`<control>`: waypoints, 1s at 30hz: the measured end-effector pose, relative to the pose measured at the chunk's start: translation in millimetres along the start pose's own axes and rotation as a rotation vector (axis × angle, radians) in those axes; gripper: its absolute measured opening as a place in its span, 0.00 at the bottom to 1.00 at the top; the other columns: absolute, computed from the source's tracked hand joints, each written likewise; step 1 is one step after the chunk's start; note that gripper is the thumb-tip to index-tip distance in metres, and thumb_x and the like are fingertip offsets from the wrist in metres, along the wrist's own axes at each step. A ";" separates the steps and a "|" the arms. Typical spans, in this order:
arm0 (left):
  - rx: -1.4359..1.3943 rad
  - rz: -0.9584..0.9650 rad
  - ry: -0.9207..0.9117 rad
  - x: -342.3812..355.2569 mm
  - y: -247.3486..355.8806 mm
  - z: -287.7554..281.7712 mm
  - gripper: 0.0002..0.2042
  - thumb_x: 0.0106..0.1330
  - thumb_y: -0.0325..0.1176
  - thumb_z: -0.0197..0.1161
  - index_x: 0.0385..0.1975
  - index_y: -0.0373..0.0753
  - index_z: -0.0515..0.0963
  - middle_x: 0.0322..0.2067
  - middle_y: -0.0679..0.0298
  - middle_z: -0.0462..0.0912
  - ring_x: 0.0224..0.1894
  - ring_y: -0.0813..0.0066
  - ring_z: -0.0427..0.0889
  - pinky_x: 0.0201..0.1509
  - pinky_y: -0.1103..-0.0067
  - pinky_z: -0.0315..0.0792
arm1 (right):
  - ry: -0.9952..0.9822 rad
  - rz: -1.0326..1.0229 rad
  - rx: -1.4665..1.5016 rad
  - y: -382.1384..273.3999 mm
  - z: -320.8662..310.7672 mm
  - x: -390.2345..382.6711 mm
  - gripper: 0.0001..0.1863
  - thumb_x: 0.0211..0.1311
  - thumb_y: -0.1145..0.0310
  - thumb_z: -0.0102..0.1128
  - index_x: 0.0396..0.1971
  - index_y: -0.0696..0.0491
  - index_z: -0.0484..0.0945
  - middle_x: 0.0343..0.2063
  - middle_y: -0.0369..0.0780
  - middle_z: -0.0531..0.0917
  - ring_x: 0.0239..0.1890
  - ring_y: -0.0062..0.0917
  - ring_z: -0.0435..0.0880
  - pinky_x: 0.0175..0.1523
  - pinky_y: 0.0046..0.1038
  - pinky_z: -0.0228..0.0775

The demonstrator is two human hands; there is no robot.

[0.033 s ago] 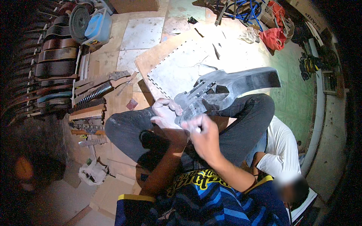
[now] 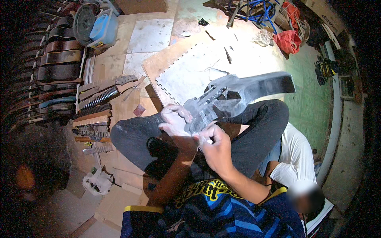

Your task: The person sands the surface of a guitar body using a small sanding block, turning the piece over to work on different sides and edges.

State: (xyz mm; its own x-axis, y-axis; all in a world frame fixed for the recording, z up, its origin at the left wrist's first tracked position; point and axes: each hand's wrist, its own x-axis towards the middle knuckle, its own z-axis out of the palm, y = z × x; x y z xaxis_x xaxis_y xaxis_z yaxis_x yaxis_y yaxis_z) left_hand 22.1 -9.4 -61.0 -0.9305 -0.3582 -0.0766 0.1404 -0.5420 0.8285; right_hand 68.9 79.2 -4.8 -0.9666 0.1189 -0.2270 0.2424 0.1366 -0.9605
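Observation:
A dark grey electric guitar body (image 2: 234, 104), pale with dust, rests across my crossed legs. Its cut-out cavities face up, and its far end points right. My left hand (image 2: 174, 119), whitened with dust, has its fingers curled round the near left end of the body. At that same end, my right hand (image 2: 214, 144) is closed against the near edge, thumb and fingers pressed together. Whatever the right fingers may hold is hidden. Both hands almost touch each other at the tip of the body.
Guitar necks (image 2: 97, 95) lie on the floor at left, beside a row of guitar bodies (image 2: 59, 57). A board (image 2: 158, 71) lies ahead of my legs. Blue hose (image 2: 262, 16) and a red bag (image 2: 287, 41) are at the far right. Another person in a white shirt (image 2: 295, 154) sits close at right.
My right hand has shifted slightly toward me along the body's edge and is less blurred now. The left hand and the guitar body look almost unmoved.

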 end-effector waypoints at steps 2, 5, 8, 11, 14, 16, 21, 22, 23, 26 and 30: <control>0.072 0.009 0.078 -0.2 -0.3 7.5 0.45 0.59 0.81 0.40 0.48 0.38 0.67 0.32 0.62 0.69 0.29 0.70 0.71 0.36 0.73 0.71 | 0.032 -0.060 -0.086 1.2 1.8 20.8 0.09 0.60 0.73 0.70 0.26 0.58 0.78 0.25 0.39 0.81 0.30 0.20 0.77 0.38 0.26 0.70; 0.077 -0.050 0.085 1.0 2.2 4.6 0.46 0.58 0.82 0.38 0.49 0.38 0.67 0.32 0.62 0.69 0.29 0.71 0.71 0.35 0.74 0.70 | 0.069 -0.090 -0.198 -3.0 5.1 27.0 0.09 0.59 0.71 0.71 0.27 0.58 0.79 0.25 0.42 0.83 0.30 0.24 0.81 0.40 0.28 0.73; 0.072 0.003 0.010 -0.5 -8.0 -5.3 0.46 0.59 0.82 0.38 0.50 0.37 0.67 0.32 0.62 0.69 0.30 0.71 0.71 0.34 0.75 0.70 | 0.063 0.015 -0.042 5.6 -1.1 5.1 0.08 0.60 0.71 0.70 0.28 0.57 0.80 0.26 0.43 0.83 0.29 0.26 0.82 0.38 0.31 0.72; 0.081 -0.087 0.067 3.2 9.7 7.2 0.46 0.59 0.82 0.38 0.50 0.37 0.67 0.31 0.63 0.69 0.28 0.71 0.70 0.33 0.75 0.70 | 0.013 -0.009 -0.076 -0.6 2.1 24.7 0.09 0.59 0.70 0.72 0.27 0.58 0.79 0.25 0.43 0.83 0.29 0.26 0.81 0.37 0.31 0.72; 0.075 -0.051 0.069 4.2 2.9 2.3 0.46 0.60 0.82 0.37 0.49 0.37 0.67 0.31 0.63 0.69 0.29 0.71 0.70 0.33 0.76 0.69 | 0.042 -0.098 -0.113 3.4 1.3 20.2 0.10 0.58 0.71 0.72 0.27 0.58 0.79 0.24 0.44 0.83 0.28 0.28 0.81 0.37 0.31 0.72; 0.100 -0.019 0.042 3.1 2.6 2.0 0.46 0.60 0.82 0.36 0.49 0.38 0.67 0.31 0.63 0.69 0.29 0.71 0.70 0.34 0.76 0.69 | 0.056 -0.111 -0.192 -3.0 1.2 33.3 0.09 0.58 0.72 0.72 0.26 0.58 0.79 0.24 0.43 0.82 0.28 0.27 0.81 0.37 0.31 0.72; 0.102 -0.040 0.043 3.0 4.0 2.5 0.47 0.59 0.83 0.35 0.48 0.37 0.68 0.31 0.63 0.68 0.29 0.72 0.69 0.35 0.77 0.68 | 0.010 -0.058 -0.104 -6.4 2.4 25.3 0.09 0.60 0.72 0.70 0.26 0.58 0.79 0.25 0.41 0.82 0.28 0.25 0.79 0.37 0.29 0.71; 0.124 -0.019 0.025 2.4 3.7 2.6 0.47 0.59 0.83 0.33 0.47 0.37 0.68 0.30 0.64 0.67 0.30 0.72 0.68 0.36 0.78 0.67 | 0.016 -0.101 -0.143 -6.4 3.5 32.4 0.09 0.61 0.73 0.70 0.25 0.59 0.78 0.24 0.39 0.81 0.28 0.21 0.77 0.36 0.26 0.70; 0.128 -0.021 0.029 3.5 4.6 1.8 0.47 0.59 0.83 0.33 0.47 0.37 0.68 0.30 0.64 0.67 0.30 0.72 0.68 0.36 0.78 0.67 | 0.021 -0.143 -0.182 -5.9 5.0 34.7 0.09 0.62 0.73 0.69 0.25 0.59 0.78 0.24 0.36 0.81 0.28 0.16 0.75 0.36 0.24 0.69; 0.149 -0.051 0.038 13.8 14.0 10.0 0.45 0.62 0.81 0.30 0.47 0.38 0.68 0.31 0.64 0.67 0.30 0.73 0.67 0.36 0.78 0.67 | 0.036 -0.086 -0.087 -3.1 2.8 13.5 0.08 0.58 0.73 0.70 0.26 0.60 0.80 0.24 0.45 0.84 0.27 0.29 0.82 0.35 0.32 0.71; 0.154 0.005 0.076 8.3 -0.7 4.8 0.46 0.61 0.82 0.30 0.48 0.37 0.68 0.30 0.64 0.67 0.28 0.72 0.67 0.35 0.75 0.67 | -0.019 -0.061 -0.105 -17.0 6.6 34.8 0.08 0.58 0.73 0.70 0.25 0.60 0.79 0.24 0.46 0.83 0.27 0.34 0.82 0.35 0.34 0.71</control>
State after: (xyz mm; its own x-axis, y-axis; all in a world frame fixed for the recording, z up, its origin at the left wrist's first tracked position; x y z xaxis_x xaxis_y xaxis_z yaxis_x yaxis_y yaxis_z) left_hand 12.7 -8.4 -59.6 -0.9011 -0.4198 -0.1090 0.0859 -0.4190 0.9039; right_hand 30.6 74.5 2.5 -0.9811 0.0883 -0.1723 0.1890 0.2451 -0.9509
